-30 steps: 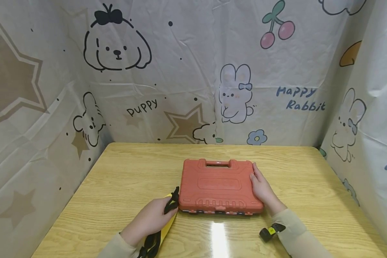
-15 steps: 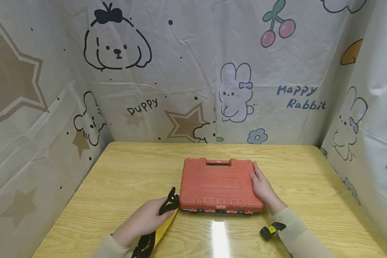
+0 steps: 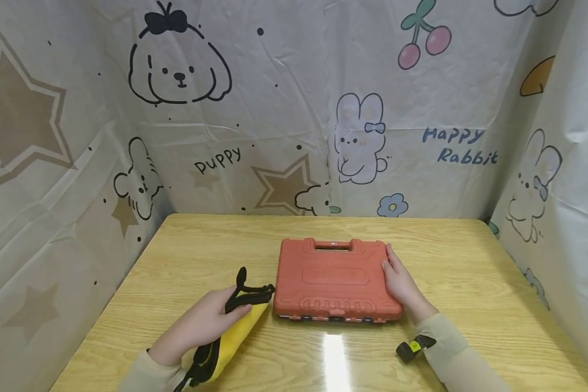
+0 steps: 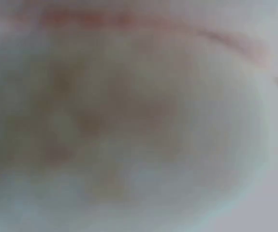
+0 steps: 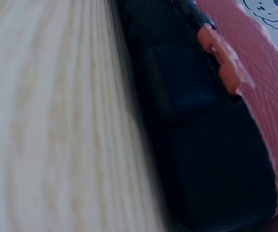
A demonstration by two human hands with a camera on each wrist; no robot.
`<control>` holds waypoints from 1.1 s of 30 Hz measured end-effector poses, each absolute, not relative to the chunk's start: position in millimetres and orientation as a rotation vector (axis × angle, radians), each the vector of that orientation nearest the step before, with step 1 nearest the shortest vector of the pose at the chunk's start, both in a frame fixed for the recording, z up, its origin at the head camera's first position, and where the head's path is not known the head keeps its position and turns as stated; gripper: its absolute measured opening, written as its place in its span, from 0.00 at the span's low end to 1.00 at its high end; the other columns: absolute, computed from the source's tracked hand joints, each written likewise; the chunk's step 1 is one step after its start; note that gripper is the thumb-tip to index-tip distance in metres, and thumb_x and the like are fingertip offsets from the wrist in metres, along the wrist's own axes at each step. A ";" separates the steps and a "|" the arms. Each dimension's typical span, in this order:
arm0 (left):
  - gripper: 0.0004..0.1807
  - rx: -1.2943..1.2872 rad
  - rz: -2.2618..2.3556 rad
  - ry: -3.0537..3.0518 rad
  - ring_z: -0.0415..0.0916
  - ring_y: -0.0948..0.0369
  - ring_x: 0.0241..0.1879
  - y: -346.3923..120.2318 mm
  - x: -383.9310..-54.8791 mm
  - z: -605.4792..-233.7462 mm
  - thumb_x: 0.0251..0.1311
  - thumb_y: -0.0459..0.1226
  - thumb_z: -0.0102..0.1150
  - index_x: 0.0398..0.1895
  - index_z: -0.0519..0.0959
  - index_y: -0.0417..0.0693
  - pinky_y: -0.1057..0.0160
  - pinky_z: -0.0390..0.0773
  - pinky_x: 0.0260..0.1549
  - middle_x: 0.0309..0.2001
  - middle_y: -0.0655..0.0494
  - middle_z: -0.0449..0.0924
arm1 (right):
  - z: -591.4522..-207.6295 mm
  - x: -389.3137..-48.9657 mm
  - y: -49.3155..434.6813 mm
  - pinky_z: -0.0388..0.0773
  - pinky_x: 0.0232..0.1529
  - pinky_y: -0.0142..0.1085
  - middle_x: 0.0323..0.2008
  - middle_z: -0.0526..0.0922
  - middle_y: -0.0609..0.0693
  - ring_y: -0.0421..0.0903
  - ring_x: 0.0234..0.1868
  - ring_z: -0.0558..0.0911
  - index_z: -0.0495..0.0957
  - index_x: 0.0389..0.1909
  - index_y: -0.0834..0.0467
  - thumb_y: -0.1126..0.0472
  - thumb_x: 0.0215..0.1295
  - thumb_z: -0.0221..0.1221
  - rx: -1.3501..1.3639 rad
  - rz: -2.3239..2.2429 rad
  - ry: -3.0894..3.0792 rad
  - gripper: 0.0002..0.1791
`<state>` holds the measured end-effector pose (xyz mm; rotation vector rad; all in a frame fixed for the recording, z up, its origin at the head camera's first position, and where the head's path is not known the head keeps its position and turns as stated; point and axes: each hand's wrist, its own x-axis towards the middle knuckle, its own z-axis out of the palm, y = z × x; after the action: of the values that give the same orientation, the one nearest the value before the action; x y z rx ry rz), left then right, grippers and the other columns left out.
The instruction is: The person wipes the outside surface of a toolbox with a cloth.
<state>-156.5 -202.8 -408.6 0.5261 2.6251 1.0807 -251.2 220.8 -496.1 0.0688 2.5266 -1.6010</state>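
Red case (image 3: 335, 277) lies on table (image 3: 201, 239), built-in handle (image 3: 333, 243) at far side, yellow bag (image 3: 242, 329) close by left side. Case probably stiff, fairly heavy, grained lid resisting slip; take by handle or both ends. Looks: moulded red lid, black base, latches along near edge. Bag black-trimmed, likely soft, light; your left hand (image 3: 201, 324) grips its rim, thumb over. Your right hand (image 3: 400, 284) holds along case's right end; cannot tell whether hidden fingers curl under.
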 end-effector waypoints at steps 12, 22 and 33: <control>0.21 0.408 1.393 2.661 0.76 0.62 0.36 -190.3 -164.9 -393.7 0.75 0.45 0.58 0.59 0.77 0.38 0.65 0.79 0.40 0.42 0.51 0.84 | -498.0 -252.3 221.7 0.36 0.82 0.55 0.84 0.34 0.57 0.58 0.84 0.36 0.32 0.84 0.58 0.58 0.86 0.31 0.064 -1.612 2.524 0.33; 0.20 0.406 1.619 2.481 0.84 0.57 0.33 -173.2 -169.4 -382.7 0.76 0.44 0.56 0.55 0.75 0.35 0.63 0.85 0.35 0.37 0.46 0.83 | -495.8 -251.4 221.1 0.36 0.82 0.56 0.84 0.34 0.58 0.60 0.83 0.36 0.32 0.84 0.56 0.57 0.86 0.31 0.067 -1.608 2.521 0.33; 0.24 0.479 1.766 2.230 0.87 0.60 0.35 -149.2 -182.6 -383.1 0.79 0.46 0.51 0.62 0.70 0.33 0.63 0.86 0.38 0.40 0.49 0.85 | -492.0 -250.9 222.2 0.40 0.82 0.56 0.83 0.38 0.62 0.61 0.83 0.40 0.35 0.84 0.56 0.56 0.86 0.35 0.113 -1.654 2.477 0.34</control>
<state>-182.6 -149.2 -383.1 0.4789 2.2299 1.7661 -250.9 222.2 -492.0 0.1126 2.4774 -1.6542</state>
